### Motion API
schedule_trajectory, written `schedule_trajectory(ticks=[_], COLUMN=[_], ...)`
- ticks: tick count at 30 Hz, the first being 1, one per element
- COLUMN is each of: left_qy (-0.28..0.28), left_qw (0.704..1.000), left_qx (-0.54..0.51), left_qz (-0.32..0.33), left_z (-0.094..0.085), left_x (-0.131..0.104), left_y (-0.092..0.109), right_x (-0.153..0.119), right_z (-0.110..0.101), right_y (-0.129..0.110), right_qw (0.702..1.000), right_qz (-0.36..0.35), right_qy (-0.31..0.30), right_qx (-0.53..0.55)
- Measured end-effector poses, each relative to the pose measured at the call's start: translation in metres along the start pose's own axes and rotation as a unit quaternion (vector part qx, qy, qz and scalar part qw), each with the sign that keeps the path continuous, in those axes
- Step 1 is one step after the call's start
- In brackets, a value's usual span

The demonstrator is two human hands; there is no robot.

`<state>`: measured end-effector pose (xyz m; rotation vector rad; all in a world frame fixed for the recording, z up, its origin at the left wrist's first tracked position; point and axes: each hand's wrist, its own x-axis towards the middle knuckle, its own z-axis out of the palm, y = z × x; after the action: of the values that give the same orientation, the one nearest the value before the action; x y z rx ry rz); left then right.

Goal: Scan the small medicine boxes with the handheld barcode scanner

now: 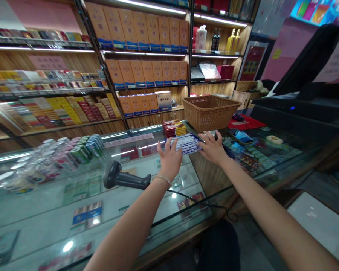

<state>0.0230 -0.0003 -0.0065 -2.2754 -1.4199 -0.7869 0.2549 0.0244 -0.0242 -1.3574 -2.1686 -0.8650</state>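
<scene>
A row of slim blue-and-white packets (188,143) lies on the glass counter, pressed between my two hands. My left hand (170,158), with a bracelet at the wrist, has its curved fingers against the left end of the row. At the right end, the fingers of my right hand (211,147) bend over the packets' edge. Just behind the row is a stack of red and yellow packets (174,128). A dark handheld barcode scanner (125,178) rests on the glass left of my left forearm, its cable running under my arms.
A wicker basket (210,112) stands behind my right hand. Several bottles and cans (81,150) crowd the counter's left side. To the right are a dark tray (240,136) and a black terminal (302,101). Stocked shelves (147,52) line the back wall.
</scene>
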Motion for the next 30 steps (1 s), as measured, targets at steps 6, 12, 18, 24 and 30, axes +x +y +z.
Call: schedule_trajectory(ticks=[6,12,18,24,30], left_qy=[-0.003,-0.01,-0.015,-0.025,-0.054], left_qw=[1.0,1.0,1.0,1.0,0.998], left_qx=[0.002,0.003,-0.001,0.003,0.033], left_qz=[0.0,0.0,-0.007,-0.008,-0.023], left_z=[0.0033,0.0027,0.0014,0.0023,0.0003], left_x=[-0.0006,-0.0013,-0.0016,-0.0018,-0.0015], left_y=[-0.0004,-0.0006,-0.0009,-0.0016,-0.0002], right_x=[0.001,0.0014,0.0037,0.0039,0.0019], right_z=[0.0024,0.007,0.0062,0.006,0.0092], right_y=[-0.0012,-0.0019,-0.0061,-0.0069,-0.0067], right_qw=[1.0,1.0,0.999,0.999,0.999], right_qz=[0.016,0.01,0.009,0.0,-0.004], right_qy=[-0.012,0.017,0.028,0.021,0.012], right_qx=[0.0,-0.007,-0.023,-0.044,-0.038])
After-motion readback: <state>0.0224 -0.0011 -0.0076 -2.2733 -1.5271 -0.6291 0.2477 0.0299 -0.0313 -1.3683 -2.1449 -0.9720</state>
